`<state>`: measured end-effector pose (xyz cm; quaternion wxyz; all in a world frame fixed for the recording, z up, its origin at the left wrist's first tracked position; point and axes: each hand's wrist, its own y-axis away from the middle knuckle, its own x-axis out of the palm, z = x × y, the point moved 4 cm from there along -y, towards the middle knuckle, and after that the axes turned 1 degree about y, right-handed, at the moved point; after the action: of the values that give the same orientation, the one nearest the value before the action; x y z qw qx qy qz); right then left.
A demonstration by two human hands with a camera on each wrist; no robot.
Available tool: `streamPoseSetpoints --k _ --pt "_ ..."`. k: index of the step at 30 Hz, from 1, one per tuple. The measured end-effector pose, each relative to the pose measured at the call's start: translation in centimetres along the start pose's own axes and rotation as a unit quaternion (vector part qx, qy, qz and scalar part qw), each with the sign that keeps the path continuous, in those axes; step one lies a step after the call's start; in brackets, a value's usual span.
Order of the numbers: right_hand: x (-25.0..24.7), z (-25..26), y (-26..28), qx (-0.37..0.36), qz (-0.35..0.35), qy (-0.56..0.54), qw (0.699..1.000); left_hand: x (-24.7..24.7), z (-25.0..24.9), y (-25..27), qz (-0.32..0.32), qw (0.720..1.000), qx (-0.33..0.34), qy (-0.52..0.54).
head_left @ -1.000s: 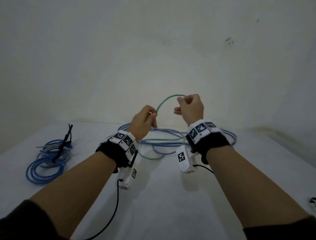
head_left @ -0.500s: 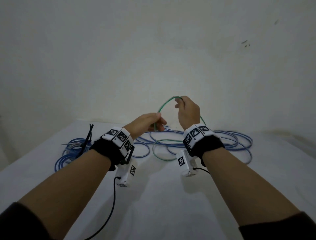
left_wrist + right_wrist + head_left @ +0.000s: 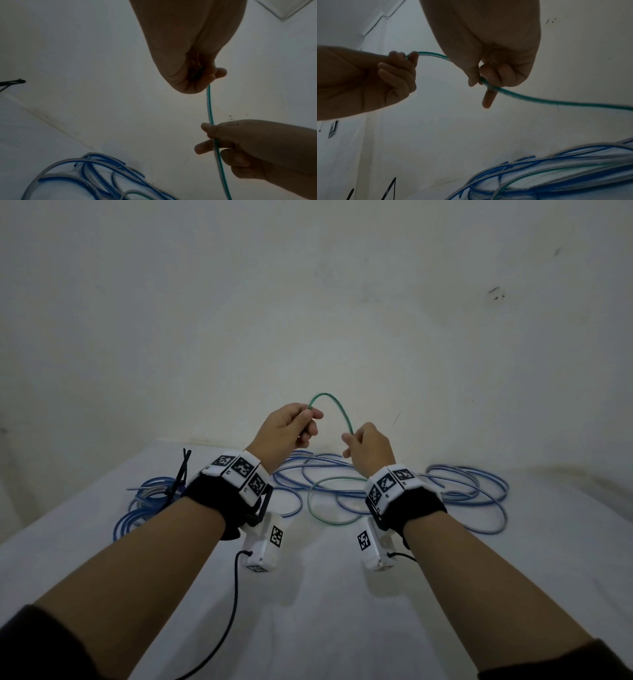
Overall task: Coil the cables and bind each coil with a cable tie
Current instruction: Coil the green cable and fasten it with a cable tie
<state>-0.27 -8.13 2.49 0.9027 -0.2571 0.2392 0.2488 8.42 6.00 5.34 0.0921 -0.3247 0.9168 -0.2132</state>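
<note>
White table [image 3: 308, 611], green cable [image 3: 334, 405] arching between left hand [image 3: 286, 429] and right hand [image 3: 368, 448] grips

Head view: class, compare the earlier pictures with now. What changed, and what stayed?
The left hand rose, now above the right hand, which dropped; the thin green cable arches between them. Both still pinch it. The loose blue cables stay on the white table.

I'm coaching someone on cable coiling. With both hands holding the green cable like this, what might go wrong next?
The thin green cable, pinched by the left hand and right hand, trails into the loose blue cables on the white table; pulling may snag or drag them. Only fingertips pinch it, so the cable could slip free.
</note>
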Motion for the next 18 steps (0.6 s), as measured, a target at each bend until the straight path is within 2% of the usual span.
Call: streamPoseSetpoints --k 4,7,10,14,18 --pt "0.3 -0.7 -0.1 -0.007 0.013 -0.005 1.0 0.3 0.3 -0.5 -0.026 0.999 0.002 -0.03" --pt "0.0 -0.6 -0.2 -0.016 0.015 -0.009 1.0 0.7 0.6 -0.7 -0.006 0.999 -0.032 -0.033" --pt "-0.4 -0.6 -0.2 -0.014 0.005 -0.028 0.999 1.0 0.6 -0.9 0.005 0.998 -0.037 -0.046" --pt "-0.4 -0.8 0.1 -0.025 0.034 0.006 0.999 0.7 0.0 -1.6 -0.051 0.996 -0.036 0.056" --pt "0.1 -2.2 0.2 -0.012 0.058 0.038 0.998 0.2 -0.5 -2.4 -0.1 0.979 -0.043 0.17"
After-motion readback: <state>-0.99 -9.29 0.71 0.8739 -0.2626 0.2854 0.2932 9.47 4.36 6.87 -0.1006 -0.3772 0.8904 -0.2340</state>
